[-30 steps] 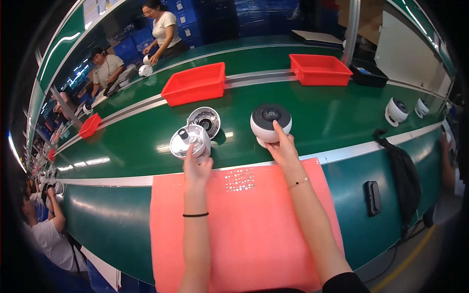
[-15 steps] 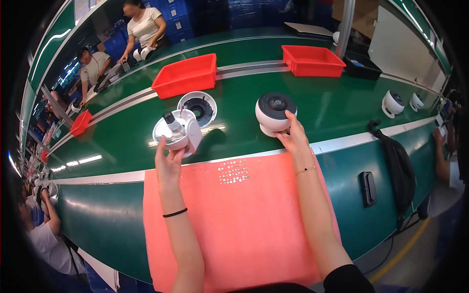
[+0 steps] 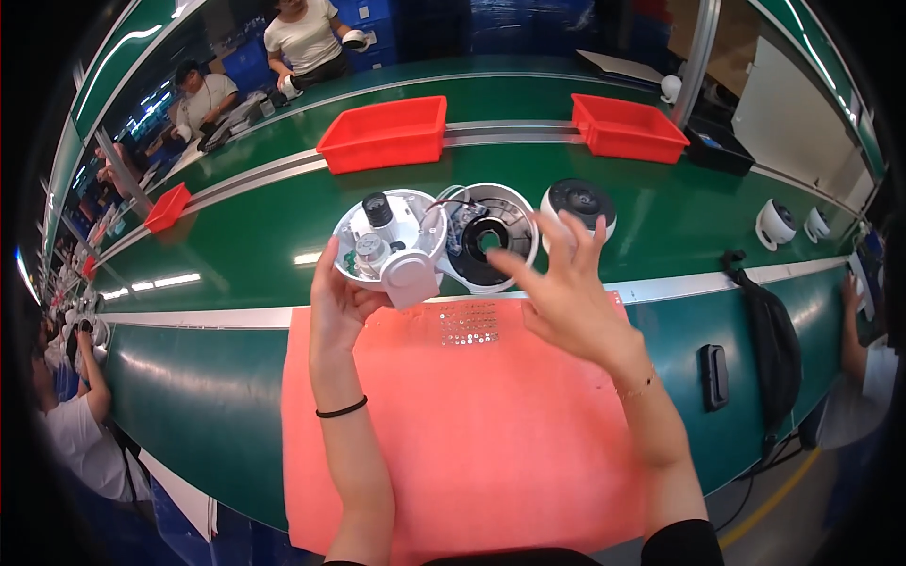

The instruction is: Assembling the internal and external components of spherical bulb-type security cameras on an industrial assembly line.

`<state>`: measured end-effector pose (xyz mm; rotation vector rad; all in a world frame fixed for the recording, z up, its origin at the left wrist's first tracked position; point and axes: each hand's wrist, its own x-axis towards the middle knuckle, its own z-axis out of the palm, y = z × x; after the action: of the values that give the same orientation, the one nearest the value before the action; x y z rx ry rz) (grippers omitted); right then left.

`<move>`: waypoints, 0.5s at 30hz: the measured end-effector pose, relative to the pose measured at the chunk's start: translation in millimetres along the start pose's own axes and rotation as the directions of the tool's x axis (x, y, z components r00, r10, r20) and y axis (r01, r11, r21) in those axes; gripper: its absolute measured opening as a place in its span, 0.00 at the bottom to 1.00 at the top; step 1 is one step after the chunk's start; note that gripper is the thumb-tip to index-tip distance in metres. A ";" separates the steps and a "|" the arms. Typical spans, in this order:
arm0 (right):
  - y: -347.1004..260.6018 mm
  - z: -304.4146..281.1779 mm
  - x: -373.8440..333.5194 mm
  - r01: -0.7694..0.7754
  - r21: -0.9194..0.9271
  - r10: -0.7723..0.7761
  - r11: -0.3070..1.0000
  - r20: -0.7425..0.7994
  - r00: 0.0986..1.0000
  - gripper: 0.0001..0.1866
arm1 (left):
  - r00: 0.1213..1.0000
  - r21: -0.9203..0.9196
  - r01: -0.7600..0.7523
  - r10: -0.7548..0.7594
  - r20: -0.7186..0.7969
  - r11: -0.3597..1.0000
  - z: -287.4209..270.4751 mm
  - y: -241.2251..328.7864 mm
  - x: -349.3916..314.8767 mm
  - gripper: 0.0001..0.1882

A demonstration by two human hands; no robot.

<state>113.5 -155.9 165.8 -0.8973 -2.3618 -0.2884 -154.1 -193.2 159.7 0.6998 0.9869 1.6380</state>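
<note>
My left hand (image 3: 337,307) grips the lower left edge of an opened white security camera housing (image 3: 410,275), whose inside faces up with a black lens barrel (image 3: 377,209) standing in it. Thin wires join it to the round front cover (image 3: 518,209) on its right, which shows a black inner face with a ring opening. Over that cover's right edge hovers my right hand (image 3: 587,307), fingers spread and holding nothing; whether a fingertip touches the cover I cannot tell. Just behind those fingers sits a closed white camera with a black face (image 3: 581,195).
Rows of small screws (image 3: 469,325) lie on a pink foam mat (image 3: 453,434). Red bins (image 3: 384,137) and a black tray (image 3: 714,141) stand along the far rail. At right are two more cameras (image 3: 776,224), a black pouch (image 3: 769,330) and a dark case (image 3: 714,377). Other people work around.
My right hand has let go of the closed camera and moved left to the front cover. The opened housing has turned in my left hand, and its cover now lies beside it. The view has shifted slightly.
</note>
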 end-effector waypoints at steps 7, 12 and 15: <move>5.6 2.2 -48.7 0.131 0.009 -0.127 0.991 -0.204 0.971 0.15 | 0.999 0.048 0.002 -0.003 0.035 0.999 16.4 -7.0 1.1 0.29; -11.6 -46.4 -71.6 0.249 0.440 -0.185 0.863 -0.184 0.965 0.11 | 0.987 0.174 0.066 -0.090 0.132 0.983 -7.2 -6.4 0.5 0.18; -36.5 -73.8 -75.8 0.183 0.719 -0.199 0.671 -0.064 0.978 0.08 | 0.827 0.641 0.047 -0.390 0.406 0.766 -8.4 -0.1 -13.3 0.18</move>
<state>168.0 -252.7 180.0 -0.2573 -2.2755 0.5648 -157.4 -208.1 156.0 1.3247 1.1373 0.8031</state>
